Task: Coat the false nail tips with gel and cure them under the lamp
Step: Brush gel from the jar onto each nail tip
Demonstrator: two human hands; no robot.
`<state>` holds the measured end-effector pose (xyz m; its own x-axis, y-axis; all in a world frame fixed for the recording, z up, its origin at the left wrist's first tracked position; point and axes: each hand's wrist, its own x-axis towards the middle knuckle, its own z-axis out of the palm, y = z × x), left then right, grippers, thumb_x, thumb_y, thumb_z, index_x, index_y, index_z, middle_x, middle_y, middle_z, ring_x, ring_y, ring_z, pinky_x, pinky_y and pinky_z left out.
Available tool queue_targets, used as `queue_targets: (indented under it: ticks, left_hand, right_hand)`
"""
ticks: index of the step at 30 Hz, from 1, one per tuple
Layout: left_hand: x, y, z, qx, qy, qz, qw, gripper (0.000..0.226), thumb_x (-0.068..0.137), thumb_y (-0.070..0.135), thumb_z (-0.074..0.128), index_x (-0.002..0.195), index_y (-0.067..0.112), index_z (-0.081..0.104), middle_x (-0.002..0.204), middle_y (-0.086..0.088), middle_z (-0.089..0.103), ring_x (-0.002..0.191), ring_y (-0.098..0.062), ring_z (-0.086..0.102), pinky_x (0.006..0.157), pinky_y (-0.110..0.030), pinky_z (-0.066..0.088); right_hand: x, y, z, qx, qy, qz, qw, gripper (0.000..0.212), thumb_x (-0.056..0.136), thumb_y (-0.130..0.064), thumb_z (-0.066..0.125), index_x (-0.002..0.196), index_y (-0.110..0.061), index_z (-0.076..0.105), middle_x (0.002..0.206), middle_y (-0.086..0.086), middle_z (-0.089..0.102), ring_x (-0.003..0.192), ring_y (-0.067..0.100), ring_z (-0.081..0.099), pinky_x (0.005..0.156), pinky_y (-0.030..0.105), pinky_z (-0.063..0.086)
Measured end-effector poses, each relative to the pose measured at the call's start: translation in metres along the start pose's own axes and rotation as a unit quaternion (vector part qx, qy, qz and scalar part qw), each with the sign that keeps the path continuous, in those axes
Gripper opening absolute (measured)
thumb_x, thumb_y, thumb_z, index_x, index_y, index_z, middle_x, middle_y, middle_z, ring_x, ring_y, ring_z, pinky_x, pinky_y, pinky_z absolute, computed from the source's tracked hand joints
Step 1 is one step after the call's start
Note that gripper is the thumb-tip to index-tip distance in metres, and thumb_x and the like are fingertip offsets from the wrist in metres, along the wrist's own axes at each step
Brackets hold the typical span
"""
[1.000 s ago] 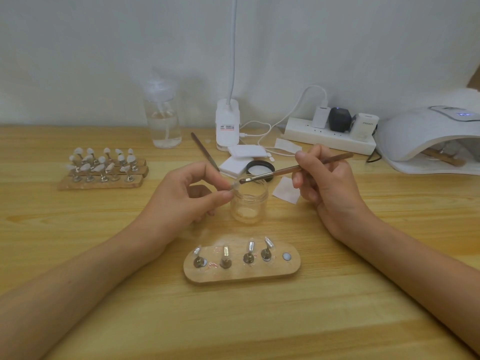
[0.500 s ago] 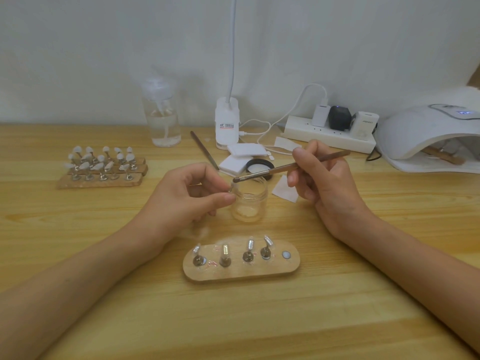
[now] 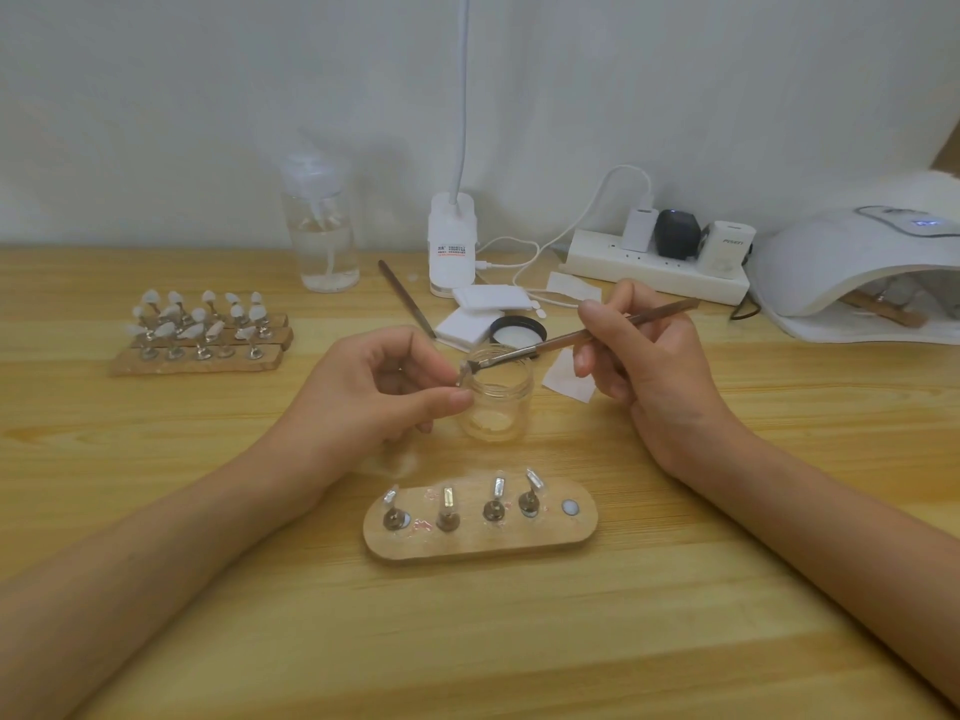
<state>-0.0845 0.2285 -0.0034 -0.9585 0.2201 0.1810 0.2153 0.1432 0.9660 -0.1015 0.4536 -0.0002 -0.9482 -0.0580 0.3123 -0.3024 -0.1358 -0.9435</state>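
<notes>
Jar (image 3: 496,407): open, mid-tabletop, between the two hands; its lid (image 3: 519,332) lies just behind it.
Left hand (image 3: 374,392): thumb and forefinger pinch one clear nail tip (image 3: 463,376) at the jar's near rim. The tip is small and blurred, and whatever it is mounted on is hidden.
Right hand (image 3: 649,366): fingers wrapped pen-style round the brush (image 3: 576,337), with the bristles touching the pinched tip above the jar mouth.
Holder (image 3: 576,532): an oval wooden block toward the front edge. It carries four tips (image 3: 448,498) upright, and its right-end spot is bare.
Lamp (image 3: 841,267): at the back right corner, well apart from the hands; another wooden block (image 3: 883,310) lies under its hood.
Step, as judged: gel is going onto the fifth tip, and this set is not yet cured.
Risk, flooding: an overloaded brush could run gel over the tip's edge onto the pinching fingers.
Risk, slipping: brush pressure against so light a pinch could twist the tip or drop it into the jar.
Risk, knocking: a wrist lowering to reseat the tip could smear the four glossy tips, or nudge the light jar over.
</notes>
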Motion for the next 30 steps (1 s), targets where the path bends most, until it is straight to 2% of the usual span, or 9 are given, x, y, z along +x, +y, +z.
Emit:
queue_targets:
  ticks: [6,9,13,19,24,27,30]
  left_hand:
    - [-0.0007,0.0002,0.0003,0.000,-0.004,-0.002,1.000,0.034,0.052,0.038,0.081,0.073,0.017,0.066,0.063,0.006,0.066,0.053,-0.006,0.058,0.044,-0.014,0.041]
    - [-0.0002,0.0006,-0.0001,-0.001,-0.004,-0.003,1.000,0.033,0.053,0.037,0.081,0.074,0.016,0.066,0.063,0.007,0.065,0.053,-0.006,0.058,0.044,-0.014,0.041]
    - [-0.0001,0.0003,-0.0003,-0.004,-0.007,0.001,1.000,0.033,0.053,0.037,0.081,0.074,0.016,0.066,0.063,0.006,0.065,0.054,-0.005,0.057,0.044,-0.013,0.040]
    - [-0.0001,-0.0012,-0.0011,-0.009,-0.013,0.003,1.000,0.022,0.054,0.036,0.082,0.067,0.025,0.068,0.064,0.006,0.066,0.055,-0.005,0.058,0.044,-0.013,0.041]
    - [0.0002,-0.0012,-0.0011,-0.007,-0.013,0.005,1.000,0.023,0.052,0.040,0.082,0.067,0.027,0.069,0.065,0.006,0.067,0.055,-0.005,0.058,0.044,-0.013,0.041]
    - [0.0007,-0.0017,-0.0009,-0.004,-0.012,0.006,1.000,0.024,0.052,0.040,0.082,0.066,0.027,0.069,0.065,0.006,0.067,0.055,-0.005,0.059,0.044,-0.013,0.041]
    - [0.0004,-0.0016,-0.0011,-0.006,-0.014,0.005,1.000,0.022,0.053,0.038,0.082,0.067,0.027,0.069,0.065,0.006,0.067,0.055,-0.005,0.059,0.044,-0.013,0.041]
  right_hand:
    - [-0.0002,-0.0003,-0.0003,-0.014,0.043,-0.002,0.999,0.029,0.096,-0.010,0.059,0.070,-0.015,0.048,0.050,0.001,0.059,0.044,0.014,0.039,0.040,0.015,0.029]
    - [-0.0001,-0.0019,-0.0007,0.010,0.027,-0.017,0.999,0.028,0.094,-0.016,0.060,0.069,-0.018,0.047,0.052,-0.001,0.059,0.048,0.017,0.038,0.040,0.017,0.029]
    - [-0.0006,-0.0011,0.0011,0.013,-0.012,-0.023,1.000,0.023,0.088,-0.026,0.064,0.071,-0.020,0.050,0.055,0.002,0.063,0.042,0.010,0.040,0.039,0.015,0.030]
    - [-0.0003,0.0007,-0.0007,-0.013,0.016,-0.019,1.000,0.026,0.096,-0.013,0.061,0.072,-0.017,0.050,0.053,0.001,0.061,0.043,0.011,0.041,0.040,0.014,0.031]
    - [-0.0004,0.0001,-0.0003,-0.020,0.037,-0.021,0.999,0.028,0.096,-0.009,0.060,0.071,-0.016,0.049,0.050,0.002,0.059,0.042,0.011,0.040,0.039,0.014,0.030]
    - [-0.0003,-0.0012,-0.0014,-0.005,0.041,-0.024,0.999,0.029,0.096,-0.012,0.060,0.070,-0.018,0.049,0.051,-0.001,0.059,0.047,0.016,0.041,0.040,0.017,0.029]
    - [-0.0007,-0.0023,-0.0007,0.010,0.010,-0.033,0.999,0.024,0.090,-0.023,0.063,0.071,-0.018,0.049,0.053,-0.001,0.061,0.047,0.016,0.040,0.040,0.016,0.029]
